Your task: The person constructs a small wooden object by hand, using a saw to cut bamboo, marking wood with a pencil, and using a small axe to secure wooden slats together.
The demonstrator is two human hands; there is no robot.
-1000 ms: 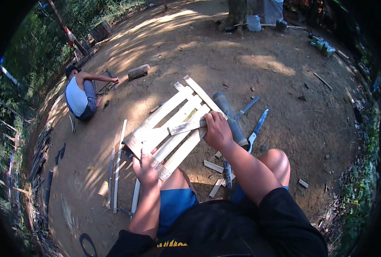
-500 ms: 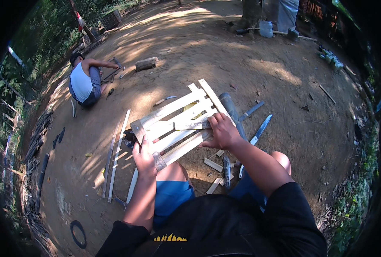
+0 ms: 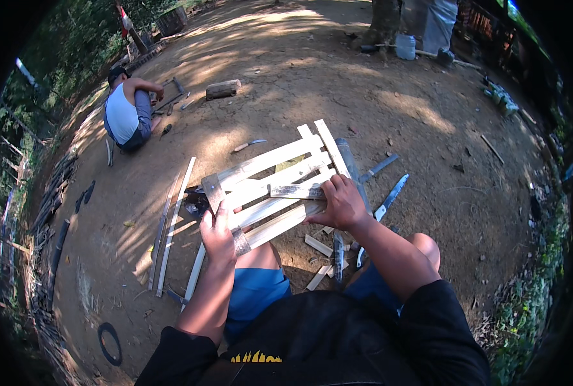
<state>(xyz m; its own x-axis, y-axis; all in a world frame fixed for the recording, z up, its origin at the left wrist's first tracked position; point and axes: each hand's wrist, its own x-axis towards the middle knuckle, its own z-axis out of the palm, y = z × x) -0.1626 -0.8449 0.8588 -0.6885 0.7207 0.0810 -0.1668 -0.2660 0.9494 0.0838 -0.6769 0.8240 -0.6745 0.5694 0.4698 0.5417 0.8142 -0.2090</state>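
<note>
A slatted frame (image 3: 270, 215) of pale bamboo strips is held up in front of me, tilted, above my knees. My left hand (image 3: 218, 233) is closed round its left end, beside the darker crosspiece (image 3: 213, 191). My right hand (image 3: 345, 202) grips the frame's right side. Under its fingers a short mottled strip (image 3: 296, 192) lies across the slats; whether it is fixed to them I cannot tell. At the far right corner a pale crossbar (image 3: 330, 147) projects past the slats. My right palm and the frame's underside are hidden.
A saw (image 3: 394, 196) and a dark bamboo pole (image 3: 351, 161) lie to the right. Beyond the frame is a small knife (image 3: 250, 145). Offcuts (image 3: 318, 245) lie between my legs, long strips (image 3: 175, 225) to the left. A person (image 3: 127, 112) crouches at far left near a log (image 3: 223, 89).
The frame and both hands have shifted slightly, with the right end a little farther right. My grip looks the same. The crouching person's arm has drawn in.
</note>
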